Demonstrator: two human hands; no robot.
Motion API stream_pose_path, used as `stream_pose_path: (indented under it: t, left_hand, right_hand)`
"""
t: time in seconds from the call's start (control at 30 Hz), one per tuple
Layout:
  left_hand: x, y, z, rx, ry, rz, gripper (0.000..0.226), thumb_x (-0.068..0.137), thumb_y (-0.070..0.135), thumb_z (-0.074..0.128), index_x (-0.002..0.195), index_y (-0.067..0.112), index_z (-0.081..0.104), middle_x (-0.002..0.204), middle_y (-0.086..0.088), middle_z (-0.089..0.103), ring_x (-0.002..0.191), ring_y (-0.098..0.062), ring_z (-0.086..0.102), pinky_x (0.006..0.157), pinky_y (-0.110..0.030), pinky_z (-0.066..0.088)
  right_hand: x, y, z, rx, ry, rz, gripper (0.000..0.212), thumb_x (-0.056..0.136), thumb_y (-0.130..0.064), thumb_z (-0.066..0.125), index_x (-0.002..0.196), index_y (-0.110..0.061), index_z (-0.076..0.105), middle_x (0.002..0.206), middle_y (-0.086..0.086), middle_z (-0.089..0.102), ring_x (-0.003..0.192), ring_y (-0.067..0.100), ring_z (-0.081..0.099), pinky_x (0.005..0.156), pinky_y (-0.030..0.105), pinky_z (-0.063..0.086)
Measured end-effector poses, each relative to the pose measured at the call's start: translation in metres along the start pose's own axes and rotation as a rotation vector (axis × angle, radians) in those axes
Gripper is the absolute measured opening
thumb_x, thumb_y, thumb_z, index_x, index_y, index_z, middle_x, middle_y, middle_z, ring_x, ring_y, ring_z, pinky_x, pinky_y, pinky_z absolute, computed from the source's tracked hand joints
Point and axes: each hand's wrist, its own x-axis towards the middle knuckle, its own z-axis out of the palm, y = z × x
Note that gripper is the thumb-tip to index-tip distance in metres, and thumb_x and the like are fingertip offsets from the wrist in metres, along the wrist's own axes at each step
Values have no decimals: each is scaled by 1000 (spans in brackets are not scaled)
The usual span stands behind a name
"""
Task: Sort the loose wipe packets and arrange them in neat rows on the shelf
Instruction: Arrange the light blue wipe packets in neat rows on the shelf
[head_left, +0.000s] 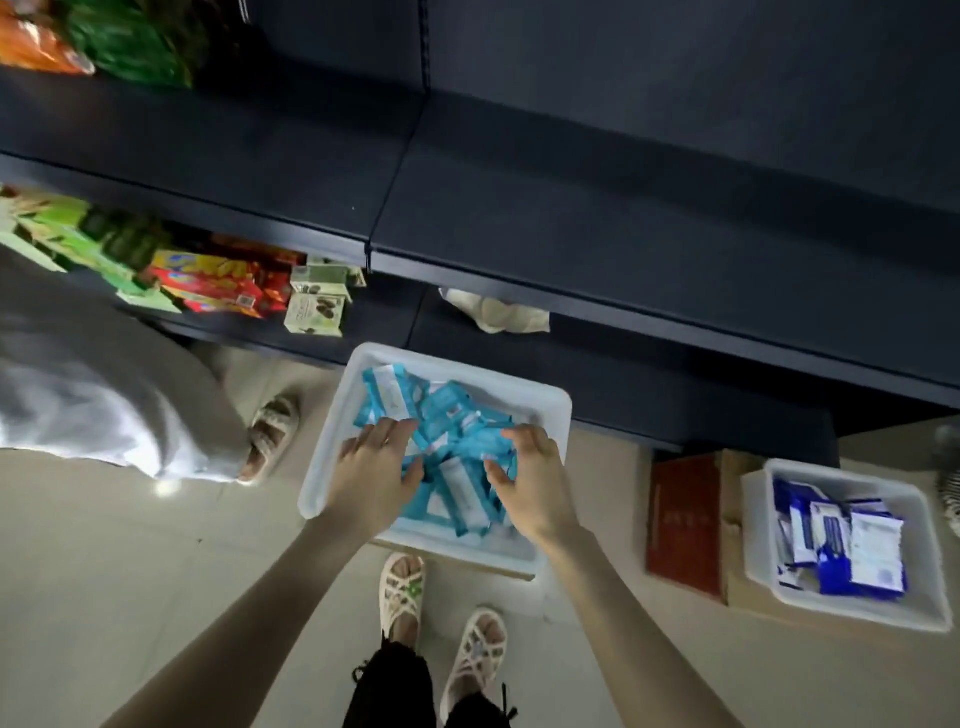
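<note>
Wipe packets (447, 415), flat glossy foil, white tray (550, 400)

Looking straight down here. Both hands are in a white tray (332, 467) on the floor that's full of loose light-blue wipe packets (447, 410). Left hand (376, 470) is spread flat over the pile's left side, right hand (530, 480) has its fingers curled on the packets at the right; can't tell if either actually grips one. Further right, a second white tray (924, 582) sits on a cardboard box (685, 525) and holds dark-blue packets (852, 545). The dark shelf (571, 208) runs across the far side, its right stretch bare. Snack boxes (223, 286) fill the lower shelf at far left, with a crumpled cloth (498, 312) just right of them.
</note>
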Motion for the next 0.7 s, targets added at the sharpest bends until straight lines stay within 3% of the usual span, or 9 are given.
stream_pose_path:
  t: [0.1, 0.3, 0.5, 0.7]
  left_hand:
    - [8, -34, 44, -58, -101, -158, 46, 91, 24, 56, 136, 14, 47, 131, -9, 52, 118, -30, 51, 97, -38, 37]
    - [21, -96, 125, -220, -242, -434, 51, 90, 26, 61, 134, 8, 42, 131, -13, 51, 118, -28, 50, 94, -45, 47]
    - [38, -136, 188, -361, -267, -663, 80, 81, 27, 73, 143, 6, 27, 142, -15, 33, 128, -34, 36, 104, -47, 36]
    - [69, -147, 216, -445, -238, -751, 100, 69, 31, 82, 143, 10, 19, 139, -13, 27, 127, -34, 31, 108, -52, 32]
  right_hand:
    - [17, 18, 51, 34, -86, 101, 42, 93, -24, 58, 130, -6, 50, 132, 10, 48, 125, 26, 45, 102, 29, 34]
    - [46, 52, 138, 146, -207, 341, 47, 93, -28, 58, 134, -7, 47, 133, 12, 48, 125, 27, 44, 104, 32, 35]
    - [74, 85, 198, 231, -141, 549, 59, 90, -29, 63, 140, -7, 40, 139, 13, 46, 126, 29, 42, 103, 37, 38]
    - [88, 98, 232, 160, -68, 596, 70, 86, -44, 61, 141, -8, 37, 140, 14, 43, 126, 33, 40, 103, 41, 34]
